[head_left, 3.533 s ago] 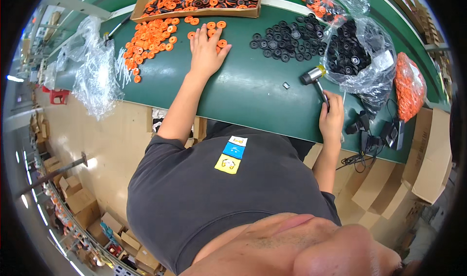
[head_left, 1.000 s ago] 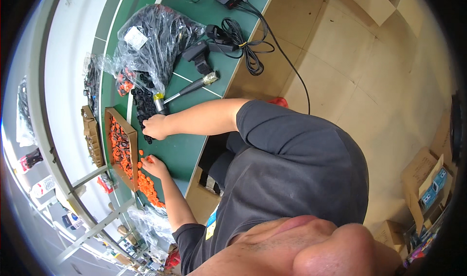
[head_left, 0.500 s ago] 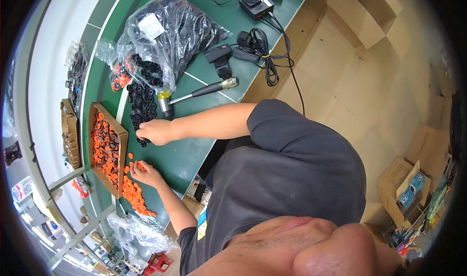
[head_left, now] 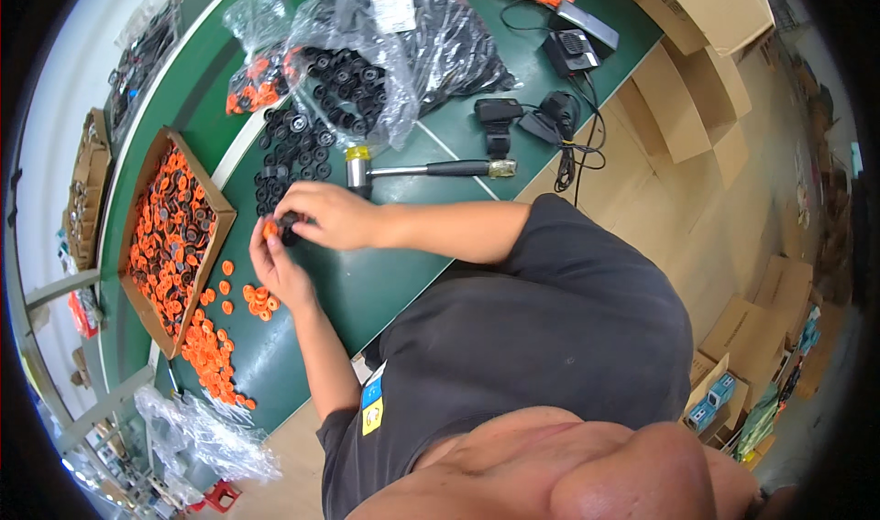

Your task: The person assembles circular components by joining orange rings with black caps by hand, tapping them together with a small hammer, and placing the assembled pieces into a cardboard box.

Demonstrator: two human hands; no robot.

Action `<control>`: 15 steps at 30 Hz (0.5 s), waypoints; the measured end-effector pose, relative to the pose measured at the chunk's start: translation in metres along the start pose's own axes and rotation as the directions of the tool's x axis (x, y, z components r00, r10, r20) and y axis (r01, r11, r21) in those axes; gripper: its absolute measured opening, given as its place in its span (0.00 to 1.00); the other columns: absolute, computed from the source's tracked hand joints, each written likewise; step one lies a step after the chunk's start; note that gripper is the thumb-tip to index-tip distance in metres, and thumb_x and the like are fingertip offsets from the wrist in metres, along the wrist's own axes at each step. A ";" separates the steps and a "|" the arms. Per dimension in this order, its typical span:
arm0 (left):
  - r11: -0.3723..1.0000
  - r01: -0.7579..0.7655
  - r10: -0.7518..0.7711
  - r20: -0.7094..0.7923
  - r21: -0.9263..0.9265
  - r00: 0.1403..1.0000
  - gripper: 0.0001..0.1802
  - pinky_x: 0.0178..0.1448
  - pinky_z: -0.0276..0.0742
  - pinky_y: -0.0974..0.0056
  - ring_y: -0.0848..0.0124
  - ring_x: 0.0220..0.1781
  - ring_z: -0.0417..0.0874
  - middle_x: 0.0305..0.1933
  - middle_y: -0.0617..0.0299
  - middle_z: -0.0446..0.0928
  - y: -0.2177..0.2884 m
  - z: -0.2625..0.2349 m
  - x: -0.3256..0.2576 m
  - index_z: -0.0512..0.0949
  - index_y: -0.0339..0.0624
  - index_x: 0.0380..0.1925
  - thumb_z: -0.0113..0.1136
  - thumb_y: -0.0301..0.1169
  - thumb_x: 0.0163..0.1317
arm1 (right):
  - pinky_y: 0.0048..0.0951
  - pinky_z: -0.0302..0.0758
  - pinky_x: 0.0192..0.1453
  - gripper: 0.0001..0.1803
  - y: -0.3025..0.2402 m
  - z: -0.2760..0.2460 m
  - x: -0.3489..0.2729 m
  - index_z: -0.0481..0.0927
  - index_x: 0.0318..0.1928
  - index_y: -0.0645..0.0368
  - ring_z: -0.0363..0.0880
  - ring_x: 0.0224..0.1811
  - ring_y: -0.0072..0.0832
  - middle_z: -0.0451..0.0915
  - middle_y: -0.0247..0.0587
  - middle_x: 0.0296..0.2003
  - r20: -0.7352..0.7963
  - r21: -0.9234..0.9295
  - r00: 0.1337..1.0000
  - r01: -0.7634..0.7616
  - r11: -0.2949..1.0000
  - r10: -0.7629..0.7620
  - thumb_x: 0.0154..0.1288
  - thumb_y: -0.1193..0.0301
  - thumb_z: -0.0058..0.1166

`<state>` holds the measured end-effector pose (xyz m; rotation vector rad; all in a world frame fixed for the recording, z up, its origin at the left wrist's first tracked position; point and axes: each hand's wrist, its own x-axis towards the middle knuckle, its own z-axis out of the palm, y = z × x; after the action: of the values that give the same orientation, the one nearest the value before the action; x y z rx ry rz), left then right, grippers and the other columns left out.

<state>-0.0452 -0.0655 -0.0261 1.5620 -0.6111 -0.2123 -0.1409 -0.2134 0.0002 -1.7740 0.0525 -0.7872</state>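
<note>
My left hand (head_left: 282,268) pinches a small orange cap (head_left: 270,229) between its fingertips. Right against it, my right hand (head_left: 332,216) grips a small black round cap (head_left: 288,227), partly covered by the fingers. The two parts meet or nearly meet; the fingers hide the exact contact. Below the left hand is a small cluster of orange caps (head_left: 261,302), and a larger heap of orange caps (head_left: 209,355) spreads beyond it. Loose black caps (head_left: 298,149) lie above the right hand. A two-faced mallet (head_left: 431,168) rests next to them.
A cardboard tray (head_left: 220,231) with orange and dark pieces stands at the left. Clear bags hold black caps (head_left: 353,89) and orange pieces (head_left: 257,94). A strap device (head_left: 497,121), a cabled black box (head_left: 573,51) and crumpled plastic (head_left: 206,437) lie around the green table (head_left: 367,291).
My left hand has left the orange caps and come up to my right hand, carrying an orange cap. My right hand has drawn a black cap away from the black pile. The view has shifted.
</note>
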 end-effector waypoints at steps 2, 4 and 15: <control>0.990 0.096 -0.095 0.022 -0.101 0.995 0.19 0.67 0.74 0.61 0.66 0.60 0.80 0.60 0.51 0.78 -0.003 0.002 0.002 0.73 0.32 0.62 0.52 0.30 0.77 | 0.33 0.81 0.46 0.16 -0.001 -0.006 0.004 0.81 0.50 0.62 0.82 0.41 0.33 0.78 0.43 0.44 0.032 0.049 0.999 -0.032 0.998 0.030 0.60 0.80 0.62; 0.958 0.188 -0.174 0.081 -0.215 0.981 0.21 0.64 0.77 0.61 0.68 0.57 0.81 0.59 0.54 0.79 0.000 0.006 0.004 0.73 0.34 0.63 0.58 0.31 0.74 | 0.31 0.81 0.47 0.18 0.003 -0.007 0.006 0.81 0.51 0.61 0.81 0.42 0.32 0.77 0.42 0.47 -0.005 0.003 1.000 0.022 1.000 -0.022 0.59 0.81 0.62; 0.796 0.285 -0.199 0.214 -0.535 0.956 0.19 0.65 0.78 0.60 0.66 0.57 0.83 0.60 0.51 0.79 0.014 0.002 -0.008 0.72 0.32 0.63 0.53 0.24 0.75 | 0.24 0.80 0.45 0.23 0.007 0.000 -0.002 0.81 0.54 0.64 0.81 0.42 0.26 0.77 0.44 0.49 0.061 0.004 0.993 -0.102 0.995 0.101 0.56 0.83 0.67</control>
<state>-0.0561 -0.0635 -0.0149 1.0441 -0.4040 -0.6519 -0.1405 -0.2151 -0.0070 -1.7728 0.0985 -0.6595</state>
